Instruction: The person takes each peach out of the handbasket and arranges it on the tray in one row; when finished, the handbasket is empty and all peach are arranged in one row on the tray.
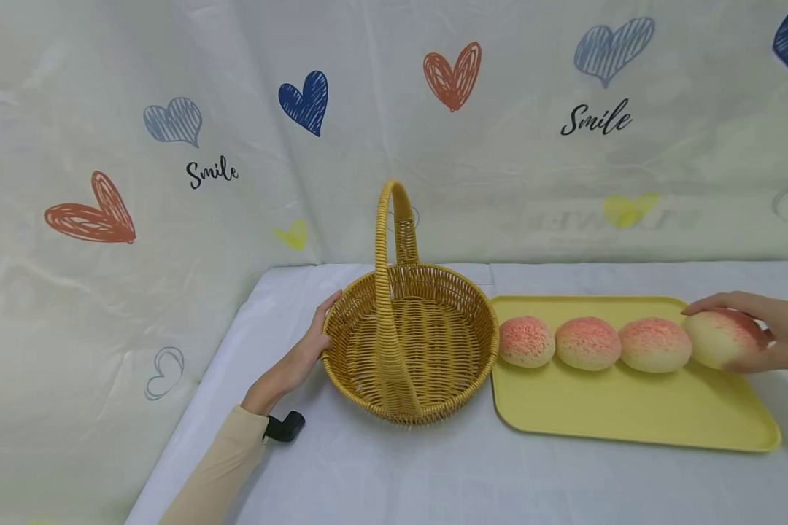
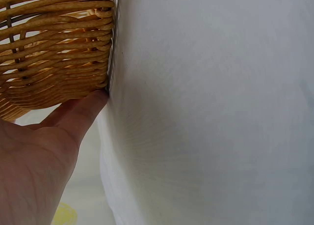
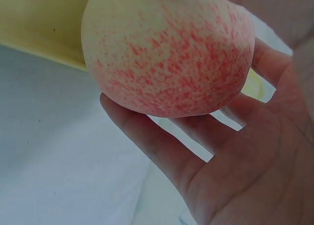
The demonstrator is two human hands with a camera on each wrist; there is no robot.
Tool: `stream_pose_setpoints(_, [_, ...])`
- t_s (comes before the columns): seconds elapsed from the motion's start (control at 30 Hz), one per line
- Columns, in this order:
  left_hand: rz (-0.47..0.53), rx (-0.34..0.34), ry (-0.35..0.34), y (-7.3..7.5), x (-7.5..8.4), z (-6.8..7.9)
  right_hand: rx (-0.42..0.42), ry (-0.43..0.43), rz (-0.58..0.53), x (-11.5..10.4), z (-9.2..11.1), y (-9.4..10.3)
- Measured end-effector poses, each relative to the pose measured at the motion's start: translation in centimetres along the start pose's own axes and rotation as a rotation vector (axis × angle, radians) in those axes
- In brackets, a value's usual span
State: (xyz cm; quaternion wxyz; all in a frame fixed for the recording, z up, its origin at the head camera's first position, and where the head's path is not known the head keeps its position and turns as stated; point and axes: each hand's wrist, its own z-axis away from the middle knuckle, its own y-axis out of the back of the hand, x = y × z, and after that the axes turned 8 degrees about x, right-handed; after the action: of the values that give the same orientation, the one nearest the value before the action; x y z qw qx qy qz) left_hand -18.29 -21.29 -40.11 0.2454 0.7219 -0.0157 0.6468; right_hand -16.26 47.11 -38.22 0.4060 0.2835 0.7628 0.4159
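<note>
A round wicker basket [image 1: 407,350] with a tall arched handle stands on the table. My left hand [image 1: 304,355] rests against its left side, fingers straight along the outer wall. In the left wrist view, fingertips touch the wicker side [image 2: 54,53] low down, near the cloth. At the far right, my right hand [image 1: 771,332] grips a cream and pink peach [image 1: 722,337], fingers behind it and thumb in front. The right wrist view shows the fingers curved round the speckled peach [image 3: 171,63]. Three more peaches [image 1: 587,343] sit in a row beside it.
The peaches lie on a yellow tray [image 1: 604,408], whose left edge is close to the basket. A white cloth [image 1: 473,474] covers the table. Behind stands a pale curtain [image 1: 368,146] printed with hearts and words.
</note>
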Motion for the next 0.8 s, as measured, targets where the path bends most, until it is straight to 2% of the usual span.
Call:
stream_pose_setpoints(0.2, [-0.014, 0.003, 0.005, 0.0, 0.0, 0.0, -0.003, 0.044, 0.032, -0.9, -0.5, -0.4])
stream_pose_setpoints(0.33, [-0.014, 0.007, 0.005, 0.0, 0.0, -0.1, -0.014, 0.024, 0.053, -1.7, -0.9, -0.5])
stream_pose_setpoints(0.5, [-0.023, 0.008, 0.001, 0.0, 0.1, -0.1, -0.066, -0.031, 0.127, -2.4, -1.4, -0.6])
stream_pose_setpoints(0.8, [-0.006, 0.008, 0.006, 0.0, 0.0, 0.0, -0.121, -0.074, 0.095, -2.1, -1.6, -1.3])
